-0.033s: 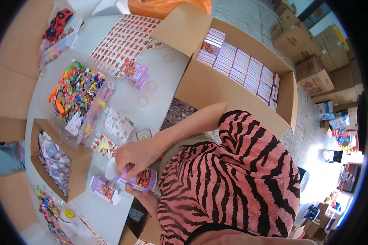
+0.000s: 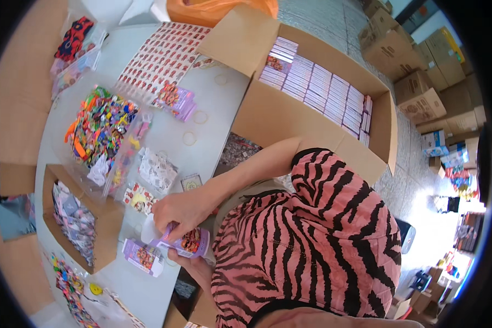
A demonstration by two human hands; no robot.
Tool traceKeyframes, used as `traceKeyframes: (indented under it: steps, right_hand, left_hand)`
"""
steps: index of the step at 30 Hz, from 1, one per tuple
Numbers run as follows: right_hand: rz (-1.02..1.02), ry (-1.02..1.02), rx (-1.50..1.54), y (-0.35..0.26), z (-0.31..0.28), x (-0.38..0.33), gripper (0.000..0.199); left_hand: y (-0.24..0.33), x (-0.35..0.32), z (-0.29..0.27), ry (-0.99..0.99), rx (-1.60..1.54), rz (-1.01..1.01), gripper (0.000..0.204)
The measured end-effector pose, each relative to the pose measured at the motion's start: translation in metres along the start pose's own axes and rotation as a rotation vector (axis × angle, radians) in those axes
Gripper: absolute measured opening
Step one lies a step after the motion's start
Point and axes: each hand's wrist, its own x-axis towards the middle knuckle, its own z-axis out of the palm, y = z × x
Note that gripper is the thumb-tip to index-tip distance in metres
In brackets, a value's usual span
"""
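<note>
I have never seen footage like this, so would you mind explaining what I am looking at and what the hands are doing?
There is no machine here: a person wears a wide fisheye camera on the head, looking down at their own bare hands, which is why straight edges bend toward the rim. The pink striped shape is their clothing. The right hand rests on top of a small purple box, and the left hand supports it from below. On the white table lie another purple box, a bag of colourful small pieces, sticker sheets and an open carton of packets. To the right stands a large carton filled with rows of flat boxes.
</note>
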Motion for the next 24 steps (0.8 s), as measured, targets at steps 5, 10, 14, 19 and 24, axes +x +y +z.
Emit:
traceKeyframes:
  steps: [5, 10, 14, 19, 24]
  right_hand:
    - [-0.028, 0.051, -0.156, -0.005, -0.001, 0.008, 0.026]
    - [0.063, 0.083, -0.166, -0.017, -0.025, 0.004, 0.025]
    - [0.111, 0.144, -0.085, -0.022, -0.036, -0.005, 0.023]
    - [0.117, 0.125, -0.045, -0.019, -0.034, -0.015, 0.024]
    - [0.028, 0.178, -0.042, -0.002, -0.01, -0.015, 0.029]
  left_hand:
    - [-0.023, 0.039, -0.056, -0.089, -0.1, 0.128, 0.085]
    - [-0.01, 0.058, -0.019, -0.092, 0.004, 0.181, 0.084]
    - [-0.012, 0.062, -0.009, -0.053, -0.081, 0.093, 0.084]
    - [-0.022, 0.05, 0.001, -0.094, -0.057, 0.212, 0.081]
    - [-0.024, 0.04, -0.018, -0.096, -0.082, 0.107, 0.077]
